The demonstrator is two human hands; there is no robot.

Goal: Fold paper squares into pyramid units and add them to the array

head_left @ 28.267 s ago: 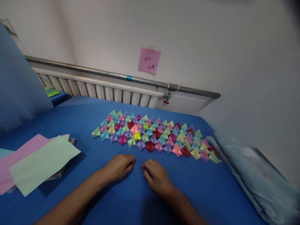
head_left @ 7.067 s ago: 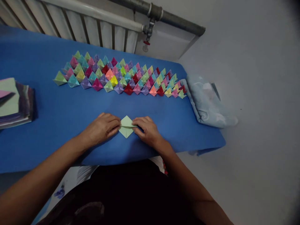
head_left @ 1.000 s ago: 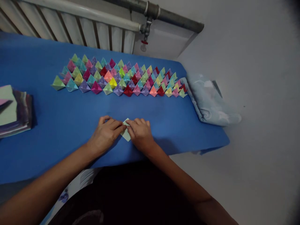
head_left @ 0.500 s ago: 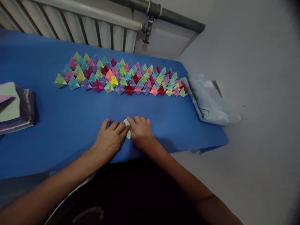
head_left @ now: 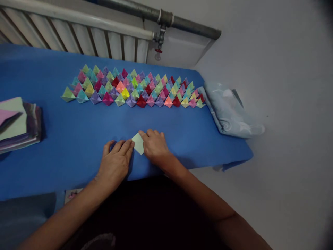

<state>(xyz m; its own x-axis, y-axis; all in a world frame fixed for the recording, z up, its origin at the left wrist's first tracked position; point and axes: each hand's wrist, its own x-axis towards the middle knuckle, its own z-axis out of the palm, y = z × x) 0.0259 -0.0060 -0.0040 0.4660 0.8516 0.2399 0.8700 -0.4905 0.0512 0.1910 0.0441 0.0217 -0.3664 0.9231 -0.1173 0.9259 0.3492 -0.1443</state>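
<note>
A small pale green folded paper (head_left: 138, 143) lies on the blue-covered table, roughly diamond-shaped with a faint crease across it. At its left corner, the fingertips of my left hand (head_left: 116, 161) are closed together on the paper, while the outer fingers bend toward the table. My right hand (head_left: 155, 146) holds the opposite side; its forefinger presses the top edge and the other fingers curl in. The right part of the paper is hidden under this hand. Beyond both hands stand rows of folded paper boats (head_left: 130, 100) in many colours.
A stack of coloured paper (head_left: 15, 121) lies at the left. A folded grey-blue patterned cloth (head_left: 231, 114) rests at the right end of the blue table cover (head_left: 85, 139). Behind are a white radiator (head_left: 111, 45), a pipe (head_left: 192, 27) and a red-handled valve (head_left: 159, 51).
My left hand has moved left from over the paper to its left corner, so more of the paper shows. My right hand stays nearly in place. The view has shifted slightly.
</note>
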